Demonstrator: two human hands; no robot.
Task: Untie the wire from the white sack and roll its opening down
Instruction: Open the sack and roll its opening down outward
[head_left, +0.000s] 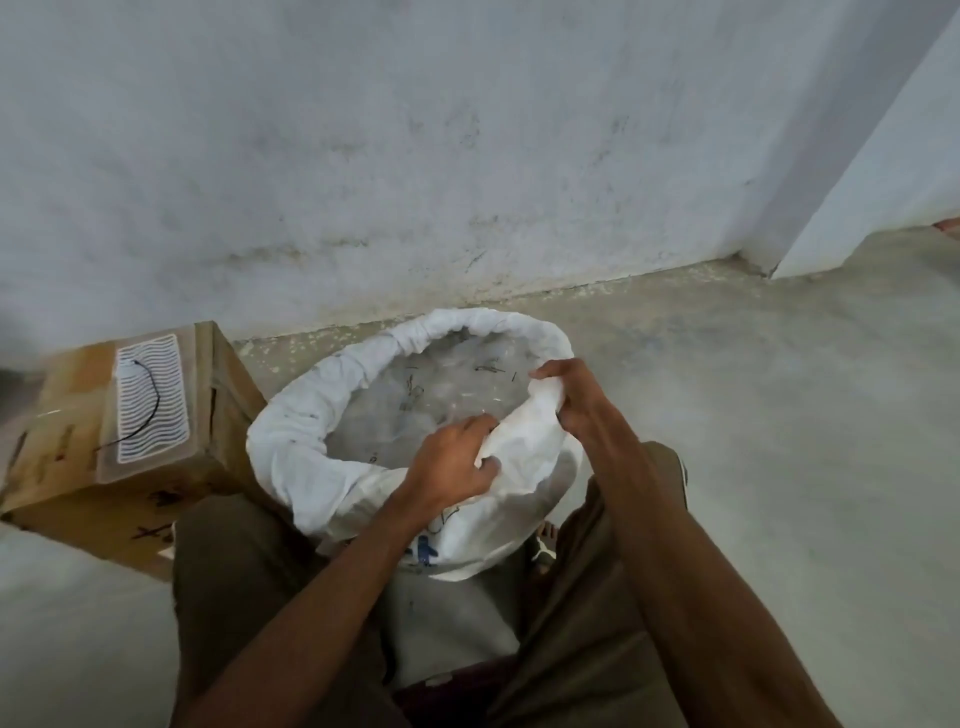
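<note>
Hands working the last unrolled stretch of the sack's mouth: left hand (457, 460) closed on a bunch of white cloth at the near rim, right hand (574, 400) pinching the raised flap at about 3 o'clock on the opening. Standing on the floor (753, 415) between the knees, white sack (291, 441) open and wide, already cuffed into a thick roll from roughly 7 o'clock round through 12 to 2. Remaining loose, only the arc from 3 to 6 o'clock, exactly where both hands are gripping.

Judging the step: turning this flap outward and down, matching the thickness of the finished cuff. Doing it well probably means keeping both grips near each other, folding in small even turns, and pulling away from the centre so the loose contents inside are not getting dragged over the edge.

Lying well apart at 9 o'clock, on a ribbed white panel (150, 400) atop the cardboard box (223, 395), a thin dark wire (148, 410), apparently the removed tie.
</note>
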